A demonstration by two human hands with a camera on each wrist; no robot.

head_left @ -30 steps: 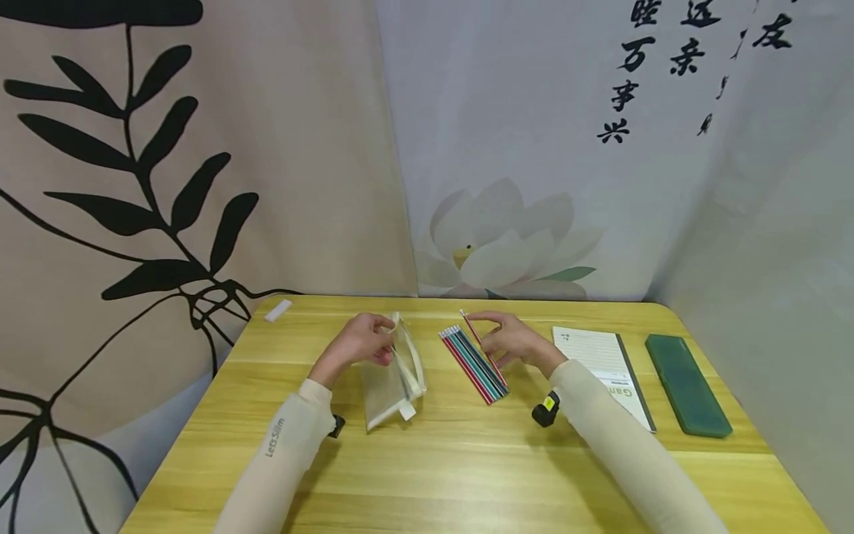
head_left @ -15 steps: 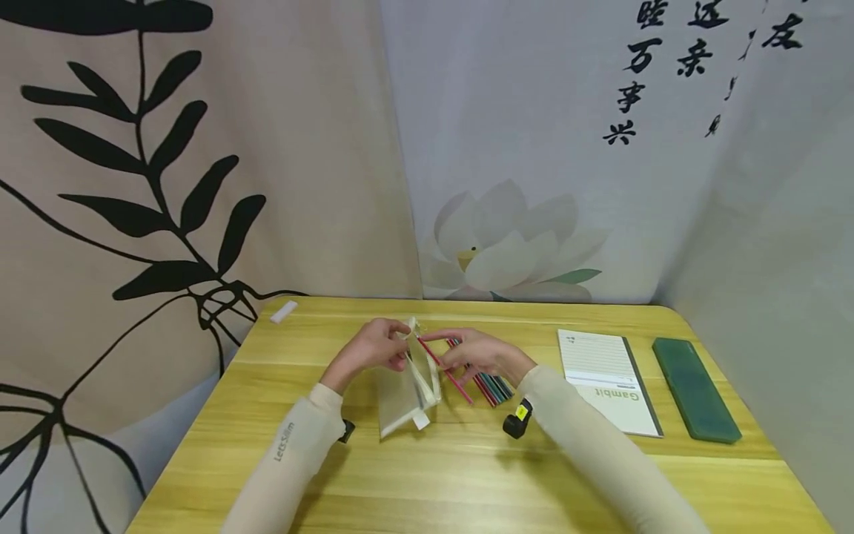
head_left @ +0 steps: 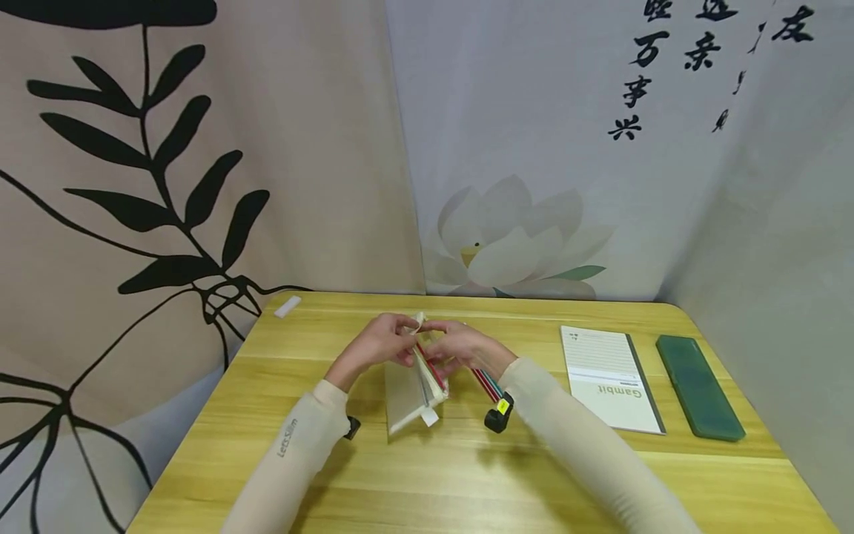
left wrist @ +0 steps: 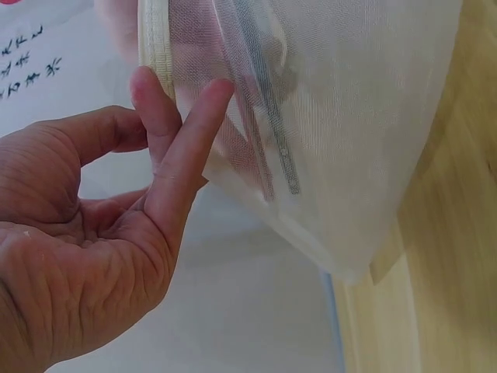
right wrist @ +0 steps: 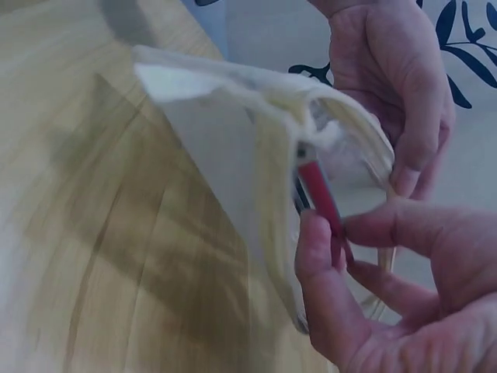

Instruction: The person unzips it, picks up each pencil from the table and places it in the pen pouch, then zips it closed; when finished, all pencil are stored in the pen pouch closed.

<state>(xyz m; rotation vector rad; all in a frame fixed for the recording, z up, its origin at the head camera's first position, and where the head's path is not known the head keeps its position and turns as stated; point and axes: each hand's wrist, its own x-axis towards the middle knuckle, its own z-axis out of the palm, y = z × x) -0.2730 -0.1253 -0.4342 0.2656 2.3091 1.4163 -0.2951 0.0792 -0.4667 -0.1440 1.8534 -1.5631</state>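
Observation:
A pale see-through mesh pouch (head_left: 403, 397) with a zip along its mouth stands tilted at the table's middle. My left hand (head_left: 382, 343) pinches the mouth's edge and keeps it parted. Between thumb and fingers, my right hand (head_left: 467, 347) holds a red pencil (right wrist: 320, 190) with its front part inside the mouth. Dark slim shapes (left wrist: 264, 101) show through the mesh in the left wrist view. Several coloured pencils (head_left: 489, 384) lie on the table, partly covered by the right hand and wrist.
To the right lie a lined notebook (head_left: 610, 378) marked "Gambit" and a dark green case (head_left: 700, 386). A small white block (head_left: 288, 306) sits at the back left of the wooden table (head_left: 427, 489). A printed curtain hangs behind.
My right hand has carried the red pencil left from the row of pencils to the pouch, and its front part has entered the mouth. The left hand keeps hold of the pouch.

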